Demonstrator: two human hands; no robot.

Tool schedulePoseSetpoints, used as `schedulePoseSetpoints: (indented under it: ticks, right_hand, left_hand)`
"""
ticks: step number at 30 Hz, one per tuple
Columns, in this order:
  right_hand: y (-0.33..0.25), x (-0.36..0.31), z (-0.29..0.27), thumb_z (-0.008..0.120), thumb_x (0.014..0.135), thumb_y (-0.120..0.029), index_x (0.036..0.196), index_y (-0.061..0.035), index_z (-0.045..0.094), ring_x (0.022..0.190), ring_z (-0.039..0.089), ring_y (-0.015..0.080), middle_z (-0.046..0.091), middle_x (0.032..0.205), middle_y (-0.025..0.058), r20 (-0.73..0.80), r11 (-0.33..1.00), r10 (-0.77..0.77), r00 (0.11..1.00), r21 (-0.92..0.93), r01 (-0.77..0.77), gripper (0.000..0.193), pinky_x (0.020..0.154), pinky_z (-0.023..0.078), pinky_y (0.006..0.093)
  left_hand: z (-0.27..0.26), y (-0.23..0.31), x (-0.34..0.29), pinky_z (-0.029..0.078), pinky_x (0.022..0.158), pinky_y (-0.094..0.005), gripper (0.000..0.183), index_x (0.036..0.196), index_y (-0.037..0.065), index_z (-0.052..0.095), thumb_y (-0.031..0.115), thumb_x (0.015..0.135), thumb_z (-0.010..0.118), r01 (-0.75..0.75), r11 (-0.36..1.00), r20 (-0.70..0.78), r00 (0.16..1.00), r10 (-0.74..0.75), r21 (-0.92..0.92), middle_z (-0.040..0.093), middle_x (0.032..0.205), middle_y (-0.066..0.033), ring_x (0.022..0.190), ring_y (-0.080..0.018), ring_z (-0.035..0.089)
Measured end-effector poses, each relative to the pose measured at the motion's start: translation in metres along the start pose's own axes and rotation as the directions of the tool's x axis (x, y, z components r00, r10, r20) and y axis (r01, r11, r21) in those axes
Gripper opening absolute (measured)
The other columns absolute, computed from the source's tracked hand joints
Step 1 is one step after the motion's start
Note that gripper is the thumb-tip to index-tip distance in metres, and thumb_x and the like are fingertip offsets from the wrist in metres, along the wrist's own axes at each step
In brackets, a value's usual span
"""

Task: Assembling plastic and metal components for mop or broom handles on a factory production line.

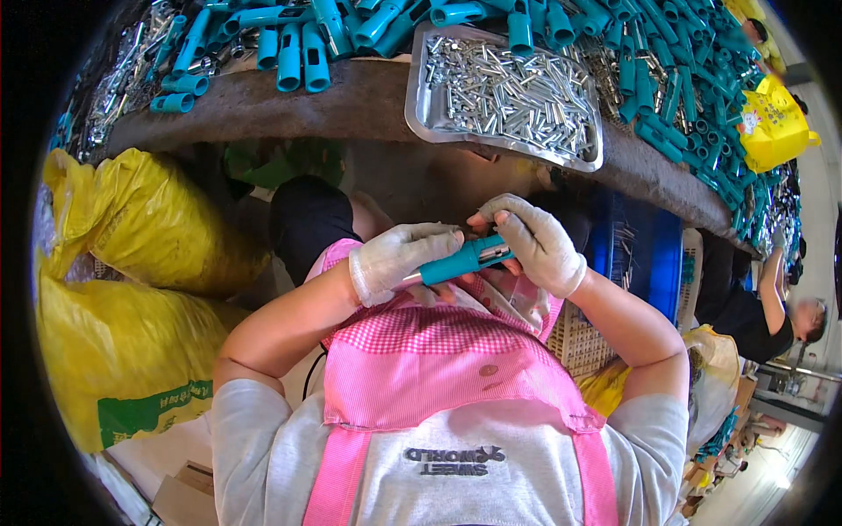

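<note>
Just above my pink apron (438,359), a teal plastic tube (454,265) lies level between my two gloved hands. A slot near its right end shows a shiny metal part inside, and a metal end also sticks out at its left. My left hand (396,259) is closed around the left part of the tube. The fingers of my right hand (537,244) are bent over the tube's right end and touch it. Whether those right fingertips pinch a small part is hidden. Both gloves are thin and whitish, with bare fingertips.
A metal tray (419,114) of small silver pins sits at the edge of the brown-covered table (254,105). Teal tubes (316,57) are heaped around it. Yellow sacks (140,342) stand at left, a blue bin (671,263) at right. Another person (754,324) works far right.
</note>
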State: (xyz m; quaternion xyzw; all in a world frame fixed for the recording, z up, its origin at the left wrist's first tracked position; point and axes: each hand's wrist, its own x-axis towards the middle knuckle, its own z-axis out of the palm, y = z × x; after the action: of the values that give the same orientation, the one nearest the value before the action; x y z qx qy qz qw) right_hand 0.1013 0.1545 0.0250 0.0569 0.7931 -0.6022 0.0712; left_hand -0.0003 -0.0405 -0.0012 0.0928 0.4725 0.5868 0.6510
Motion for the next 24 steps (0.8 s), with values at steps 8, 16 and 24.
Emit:
schedulePoseSetpoints:
  ticks: [8,16,24]
  right_hand:
    - [0.008,0.005,0.008,0.038,0.099,-0.019,0.108,-0.0008,0.057,0.08,0.054,0.0106,0.059,0.093,0.0054,-0.031,1.0,-0.015,0.999,0.024,0.016,0.027,0.073,0.046,0.0237]
    - [-0.002,0.046,-0.086,0.063,0.08,-0.012,0.096,-0.0066,0.062,0.076,0.063,0.0268,0.063,0.086,0.0112,-0.531,0.721,-0.479,0.699,-0.692,-0.031,0.017,0.07,0.05,0.0367]
    - [0.012,0.058,-0.096,0.064,0.079,-0.019,0.089,-0.0118,0.065,0.076,0.063,0.0272,0.063,0.087,0.009,-0.602,0.682,-0.385,0.7,-0.696,-0.224,0.012,0.069,0.05,0.0359]
  left_hand:
    - [0.002,-0.004,0.004,0.03,0.042,-0.0171,0.043,0.126,0.002,0.047,0.03,0.093,0.055,-0.008,0.999,0.101,0.995,0.013,-0.053,0.063,0.086,-0.0072,0.051,-0.0043,0.042]
    - [-0.004,0.01,0.001,0.033,0.045,-0.0178,0.035,0.117,0.002,0.05,0.03,0.097,0.049,-0.252,0.966,-0.072,0.966,0.247,-0.066,0.057,0.084,-0.0063,0.051,-0.0061,0.042]
    - [0.0,0.011,0.012,0.026,0.04,-0.0172,0.031,0.114,0.006,0.052,0.031,0.097,0.049,-0.312,0.929,-0.115,0.949,0.294,-0.199,0.056,0.085,-0.0052,0.053,-0.0056,0.042]
